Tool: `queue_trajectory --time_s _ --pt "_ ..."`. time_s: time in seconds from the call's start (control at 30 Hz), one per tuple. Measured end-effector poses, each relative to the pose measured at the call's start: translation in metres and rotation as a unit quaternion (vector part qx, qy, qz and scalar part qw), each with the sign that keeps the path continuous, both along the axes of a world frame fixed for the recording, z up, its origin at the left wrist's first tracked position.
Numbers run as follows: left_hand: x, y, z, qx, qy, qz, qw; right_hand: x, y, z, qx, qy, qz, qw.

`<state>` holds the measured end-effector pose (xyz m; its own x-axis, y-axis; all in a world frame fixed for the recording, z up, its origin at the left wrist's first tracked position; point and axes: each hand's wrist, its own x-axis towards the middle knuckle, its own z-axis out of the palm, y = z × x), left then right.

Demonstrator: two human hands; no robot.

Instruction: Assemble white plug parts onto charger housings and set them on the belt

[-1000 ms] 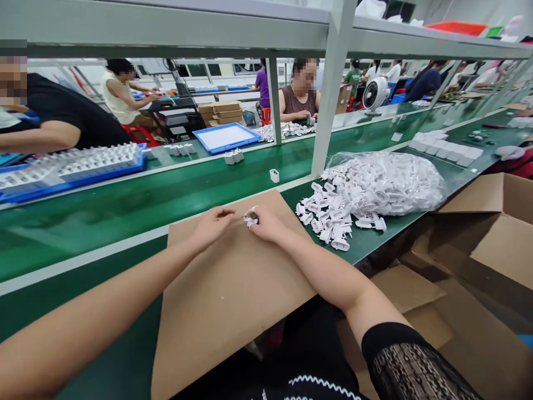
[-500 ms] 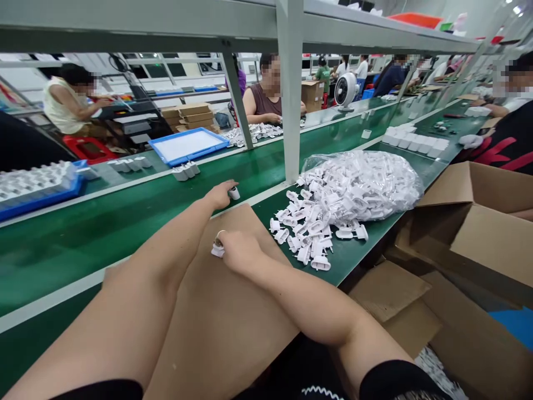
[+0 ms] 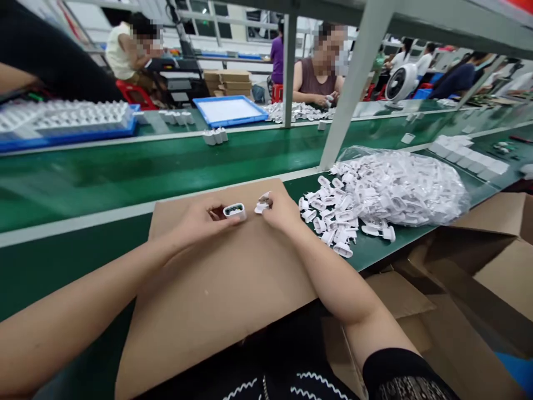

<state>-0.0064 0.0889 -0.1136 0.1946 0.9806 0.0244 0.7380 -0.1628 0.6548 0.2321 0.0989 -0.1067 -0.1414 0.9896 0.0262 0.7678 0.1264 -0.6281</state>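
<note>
Over the cardboard sheet (image 3: 225,289), my left hand (image 3: 204,218) is closed on a white charger housing (image 3: 235,211). Its oval open end faces me, with dark and greenish parts visible inside. A short gap to the right, my right hand (image 3: 280,210) pinches a white plug cap (image 3: 262,204), partly covered by the fingers. Both pieces are apart from each other. Right of that hand, loose white plug caps (image 3: 333,216) lie scattered on the green bench, spilling from a clear plastic bag (image 3: 408,186) full of the same parts.
A green conveyor belt (image 3: 166,161) runs behind the cardboard, carrying a few white housings (image 3: 215,136). A metal post (image 3: 353,83) rises behind the bag. Open cardboard boxes (image 3: 458,311) stand at lower right. A co-worker (image 3: 318,78) sits across the belt, near a blue tray (image 3: 231,111).
My left hand has come back from the belt with the charger housing and turned its open end toward me. My right hand still holds the plug cap, now close beside it. The view has shifted left.
</note>
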Motion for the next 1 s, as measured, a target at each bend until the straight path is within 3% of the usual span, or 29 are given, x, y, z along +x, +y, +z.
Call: queue_trajectory --time_s 0.07,0.13,0.27,0.37,0.5,0.6,0.87,1.0 --pt "-0.005 -0.032 -0.013 0.004 -0.03 -0.003 1.0 -0.003 0.002 -0.007 0.0 0.011 0.026 1.0" --pt "-0.004 -0.051 -0.024 0.025 -0.059 -0.011 0.998 -0.008 0.005 -0.015 -0.005 0.048 0.036 0.998" --pt "-0.001 -0.057 -0.036 0.048 -0.128 -0.041 0.99 -0.018 0.002 -0.02 0.004 0.182 0.023 0.983" --pt "-0.002 -0.054 -0.038 0.03 -0.169 -0.043 0.984 -0.028 -0.015 -0.01 0.027 0.253 0.06 0.965" --pt "-0.004 -0.053 -0.038 0.03 -0.188 -0.044 0.981 -0.037 -0.045 0.011 0.089 0.167 0.153 0.97" --pt "-0.004 -0.053 -0.041 0.03 -0.209 -0.044 0.976 -0.039 -0.055 0.018 0.124 0.091 0.187 0.97" --pt "-0.005 -0.05 -0.046 0.054 -0.206 -0.05 0.976 -0.036 -0.043 0.004 0.213 0.057 0.218 0.951" --pt "-0.005 -0.05 -0.045 0.048 -0.201 -0.04 0.978 -0.036 -0.043 0.002 0.203 0.066 0.231 0.949"
